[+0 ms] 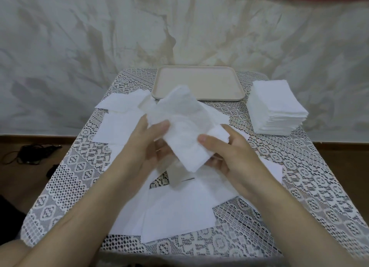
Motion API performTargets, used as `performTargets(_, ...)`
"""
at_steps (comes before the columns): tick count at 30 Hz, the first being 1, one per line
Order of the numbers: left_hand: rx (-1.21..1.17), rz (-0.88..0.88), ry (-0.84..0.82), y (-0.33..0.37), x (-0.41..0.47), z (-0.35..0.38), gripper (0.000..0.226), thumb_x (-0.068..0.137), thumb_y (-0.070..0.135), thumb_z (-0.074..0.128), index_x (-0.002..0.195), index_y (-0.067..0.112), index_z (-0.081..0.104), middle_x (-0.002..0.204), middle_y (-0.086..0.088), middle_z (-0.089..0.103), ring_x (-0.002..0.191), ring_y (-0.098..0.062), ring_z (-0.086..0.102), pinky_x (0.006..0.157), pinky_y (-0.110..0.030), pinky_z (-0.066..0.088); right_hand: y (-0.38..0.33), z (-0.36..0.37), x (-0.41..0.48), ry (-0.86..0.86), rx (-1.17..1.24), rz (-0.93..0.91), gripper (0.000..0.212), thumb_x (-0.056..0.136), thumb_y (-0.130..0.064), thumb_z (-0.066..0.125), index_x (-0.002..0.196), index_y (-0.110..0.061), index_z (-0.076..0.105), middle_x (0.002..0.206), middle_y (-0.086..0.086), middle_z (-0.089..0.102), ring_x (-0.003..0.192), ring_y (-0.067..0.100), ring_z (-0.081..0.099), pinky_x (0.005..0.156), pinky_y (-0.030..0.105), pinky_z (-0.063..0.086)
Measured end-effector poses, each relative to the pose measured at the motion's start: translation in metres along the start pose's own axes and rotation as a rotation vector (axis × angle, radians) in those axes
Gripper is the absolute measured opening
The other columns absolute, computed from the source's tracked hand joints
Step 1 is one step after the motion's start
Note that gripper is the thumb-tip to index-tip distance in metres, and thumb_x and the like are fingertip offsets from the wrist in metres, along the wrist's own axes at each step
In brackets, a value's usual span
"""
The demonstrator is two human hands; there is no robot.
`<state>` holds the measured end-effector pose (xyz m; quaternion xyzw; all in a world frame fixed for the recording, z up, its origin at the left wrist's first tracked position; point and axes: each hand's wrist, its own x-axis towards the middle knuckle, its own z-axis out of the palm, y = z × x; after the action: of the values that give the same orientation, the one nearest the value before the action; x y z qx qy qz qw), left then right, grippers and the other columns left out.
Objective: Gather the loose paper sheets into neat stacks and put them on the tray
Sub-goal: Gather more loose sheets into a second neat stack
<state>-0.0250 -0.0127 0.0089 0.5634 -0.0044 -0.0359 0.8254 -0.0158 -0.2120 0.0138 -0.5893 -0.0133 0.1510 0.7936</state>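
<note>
Just before the tray (pixel 199 81), our left hand (pixel 147 145) and right hand (pixel 229 157) each have a grip pinched on the paper bundle (pixel 185 143), which we judge limp and light, best held at its edges.

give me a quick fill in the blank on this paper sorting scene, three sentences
1. The bundle of sheets is gripped by ____ the left hand and the right hand.
2. The beige tray has ____ sheets on it yet.
3. The tall neat stack stands on the lace tablecloth to the ____ of the tray.

Missing words: both; no; right
</note>
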Motion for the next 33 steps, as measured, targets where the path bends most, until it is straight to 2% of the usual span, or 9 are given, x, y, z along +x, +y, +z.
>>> performTargets(2,-0.001,-0.052,0.006,-0.005,-0.007,0.010,0.047,0.098,0.033,0.060,0.142,0.017,0.060,0.128,-0.005,0.076,0.117,-0.023,0.074,0.091,-0.039,0.063,0.006,0.008,-0.002,-0.015,-0.018,0.049,0.053,0.077,-0.013,0.084,0.123,-0.008,0.060,0.115,0.012,0.075,0.099,0.024,0.075,0.081,0.038,0.063)
performTargets(6,0.061,-0.039,0.046,0.002,-0.008,0.008,0.046,0.096,0.032,0.062,0.135,0.008,0.065,0.123,-0.012,0.077,0.116,-0.031,0.074,0.090,-0.039,0.063,0.005,0.007,-0.010,-0.201,-0.411,0.106,0.053,0.082,-0.036,0.081,0.128,-0.026,0.058,0.119,-0.005,0.074,0.106,0.014,0.073,0.094,0.040,0.059)
performTargets(10,0.134,-0.066,-0.039,0.004,-0.015,0.008,0.042,0.096,0.025,0.065,0.135,0.009,0.066,0.125,-0.015,0.076,0.114,-0.032,0.074,0.094,-0.042,0.063,0.003,0.014,-0.012,-0.128,-0.457,-0.005,0.042,0.092,-0.051,0.070,0.127,-0.033,0.056,0.118,-0.011,0.072,0.107,0.004,0.070,0.099,0.036,0.055)
performTargets(13,0.188,-0.043,0.008,0.002,-0.012,0.023,0.018,0.104,0.013,0.056,0.112,0.010,0.072,0.097,-0.001,0.083,0.090,-0.011,0.079,0.078,-0.025,0.061,0.011,0.028,-0.012,-0.009,-0.399,-0.117,0.027,0.098,-0.048,0.059,0.120,-0.034,0.054,0.107,-0.018,0.071,0.098,-0.006,0.068,0.082,0.018,0.053)
performTargets(15,0.221,-0.011,0.063,-0.001,-0.012,0.027,0.021,0.105,0.006,0.051,0.097,0.011,0.070,0.077,0.010,0.080,0.072,0.002,0.075,0.071,-0.021,0.054,0.017,0.034,-0.012,0.046,-0.338,-0.139,0.024,0.098,-0.048,0.056,0.117,-0.034,0.054,0.100,-0.022,0.071,0.092,-0.007,0.068,0.075,0.014,0.052)
performTargets(19,0.136,0.001,0.146,-0.011,-0.023,0.035,0.029,0.102,0.022,0.057,0.127,0.012,0.069,0.106,0.000,0.081,0.098,-0.016,0.078,0.074,-0.026,0.060,0.019,0.036,-0.013,0.085,-0.256,-0.126,0.025,0.101,-0.047,0.052,0.123,-0.034,0.055,0.106,-0.015,0.072,0.099,0.000,0.069,0.087,0.028,0.055)
performTargets(24,0.124,-0.010,0.043,-0.010,-0.021,0.027,0.040,0.092,0.026,0.065,0.131,0.018,0.069,0.120,-0.001,0.079,0.111,-0.019,0.076,0.086,-0.032,0.064,0.012,0.032,-0.010,0.117,-0.211,-0.098,0.011,0.106,-0.043,0.047,0.096,-0.044,0.051,0.075,-0.048,0.060,0.077,-0.028,0.056,0.069,0.005,0.044)
performTargets(27,0.088,-0.058,0.015,-0.012,-0.025,0.027,0.042,0.088,0.027,0.066,0.129,0.020,0.070,0.121,0.000,0.079,0.112,-0.019,0.075,0.089,-0.033,0.063,0.013,0.033,-0.010,0.147,-0.204,-0.088,0.016,0.107,-0.042,0.045,0.093,-0.043,0.051,0.073,-0.047,0.060,0.078,-0.028,0.057,0.070,0.004,0.043)
performTargets(33,0.306,0.049,0.099,-0.022,-0.024,0.028,0.051,0.093,0.045,0.060,0.142,0.032,0.061,0.135,0.009,0.072,0.126,-0.016,0.068,0.113,-0.050,0.047,0.009,0.039,-0.016,0.134,-0.241,-0.076,0.021,0.108,-0.046,0.035,0.088,-0.044,0.042,0.055,-0.055,0.045,0.062,-0.038,0.044,0.057,-0.008,0.033)
